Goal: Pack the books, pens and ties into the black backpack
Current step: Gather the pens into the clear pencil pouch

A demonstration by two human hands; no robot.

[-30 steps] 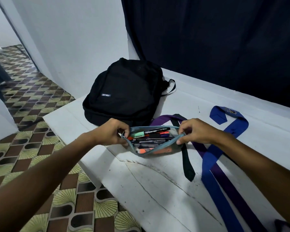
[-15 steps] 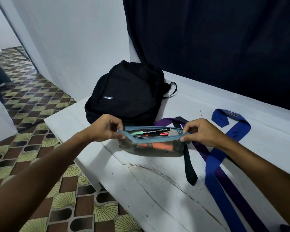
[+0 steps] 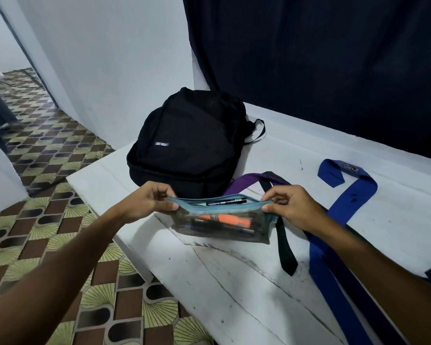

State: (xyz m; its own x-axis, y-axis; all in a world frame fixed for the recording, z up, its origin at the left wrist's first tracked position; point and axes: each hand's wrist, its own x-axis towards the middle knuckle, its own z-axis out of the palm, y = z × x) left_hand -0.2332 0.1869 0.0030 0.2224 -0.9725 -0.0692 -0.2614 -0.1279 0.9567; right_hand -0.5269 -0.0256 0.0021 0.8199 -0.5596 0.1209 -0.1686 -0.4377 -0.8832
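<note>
The black backpack lies on the white table, ties beside it; in front, left hand and right hand pinch the pen pouch by its ends (mouth unzipped), so tilting could spill pens

White table, dark navy curtain behind, white wall, patterned tile floor

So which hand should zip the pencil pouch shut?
Probably the right hand: its fingers pinch the pencil pouch where a small zipper pull seems to sit. The left hand grips the other end, steadying it.
</note>
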